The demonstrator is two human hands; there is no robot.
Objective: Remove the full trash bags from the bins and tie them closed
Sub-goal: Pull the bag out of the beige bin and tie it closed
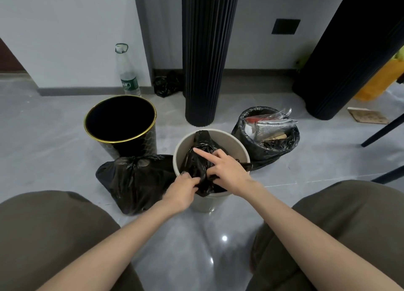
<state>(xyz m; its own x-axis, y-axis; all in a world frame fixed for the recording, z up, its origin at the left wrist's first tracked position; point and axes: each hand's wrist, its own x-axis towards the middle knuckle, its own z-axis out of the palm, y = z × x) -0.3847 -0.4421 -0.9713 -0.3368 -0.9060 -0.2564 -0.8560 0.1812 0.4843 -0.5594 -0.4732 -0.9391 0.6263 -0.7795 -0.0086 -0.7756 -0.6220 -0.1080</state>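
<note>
Indoors, on a glossy grey floor [65, 137] under a pale wall [65, 28]. Left of the beige bin [238, 146] and further back, by the wall: a clear bottle [127, 72]. Nearer, also left of the bin: a black bin [150, 142] with a gold rim, seemingly empty. Just left of the bin, touching it: a tied bag [135, 181], knotted at the top, lying on the floor.

Inside the bin: the bag [201, 157], black, its top gathered into a neck above the rim. At the bin's near rim: left hand [181, 192], fingers curled round a fold of the bag. Over the bin's middle: right hand [227, 172], forefinger straight and laid on the neck, other fingers curled into the plastic.

Behind the bin: a dark ribbed pillar [207, 61]. Just right of the bin: an open bag [269, 150], full of wrappers and card, untied; cannot tell whether a bin stands inside it.

Thin, soft film by the look of it: slippery, easy to tear, no stiffness of its own. Probably light enough for one hand. Best taken at the gathered neck, not the flank, and lifted straight up clear of the rim.
</note>
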